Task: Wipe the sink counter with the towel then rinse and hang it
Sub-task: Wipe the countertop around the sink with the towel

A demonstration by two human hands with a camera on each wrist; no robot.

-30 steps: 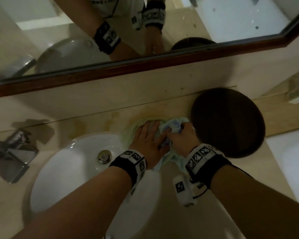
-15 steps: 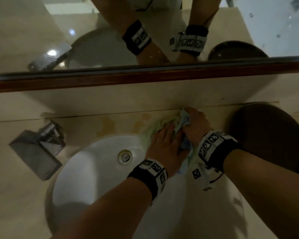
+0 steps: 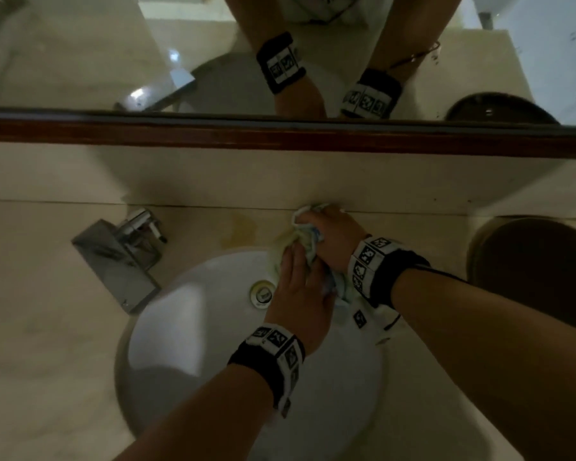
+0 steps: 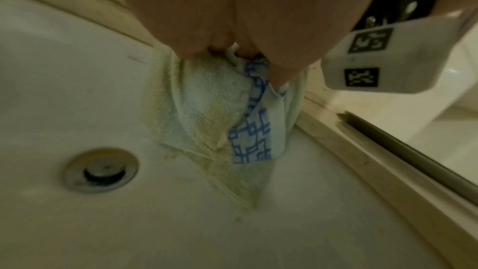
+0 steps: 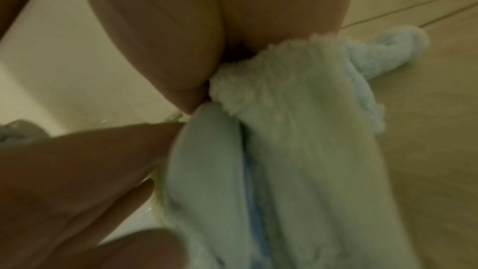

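A pale green towel (image 3: 305,239) with a blue patterned band (image 4: 252,130) is bunched on the beige counter (image 3: 47,327), behind the white sink (image 3: 187,334) and close to the back wall. My right hand (image 3: 336,241) grips the top of the bundle, fingers curled round it; the right wrist view shows the terry cloth (image 5: 297,130) coming out of that fist. My left hand (image 3: 300,287) lies on the towel's near side with fingers fairly straight, pressing it. The towel's lower end (image 4: 212,99) hangs over the rim into the basin.
A chrome faucet (image 3: 120,257) stands left of the basin, and the drain (image 3: 262,292) is just left of my left hand. A dark round object (image 3: 539,271) sits on the counter at the right. A wood-framed mirror (image 3: 213,138) runs along the wall above.
Both hands have pushed the towel away from me, from beside the dark round object up to the back wall joint. The head view has swung left.
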